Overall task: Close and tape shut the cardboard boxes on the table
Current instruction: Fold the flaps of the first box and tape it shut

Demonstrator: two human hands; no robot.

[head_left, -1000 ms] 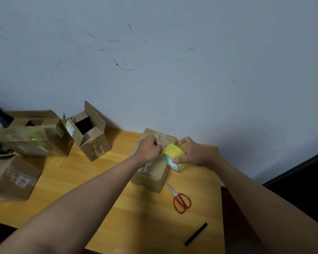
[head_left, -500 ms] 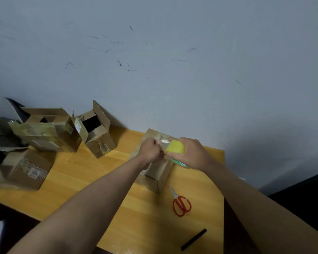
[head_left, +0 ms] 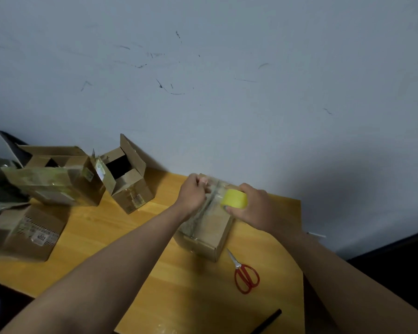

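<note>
Box [head_left: 209, 227] closed, both hands on top; neighbouring box [head_left: 128, 179] open, dark inside.

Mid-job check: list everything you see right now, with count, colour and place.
closed box being taped: 1, brown cardboard, centre of the table, under both hands
tape roll: 1, yellow, on top of that box at its right side
open boxes: 2, brown, flaps up, back left by the wall
labelled box: 1, brown, front left edge of the table
scissors: 1, red handles, right of the closed box
black stick-shaped item: 1, front right edge; too small to identify
table: 1, yellow wood
wall: pale grey, scuffed
left hand: pinching the tape end above the box
right hand: gripping the tape roll
</note>
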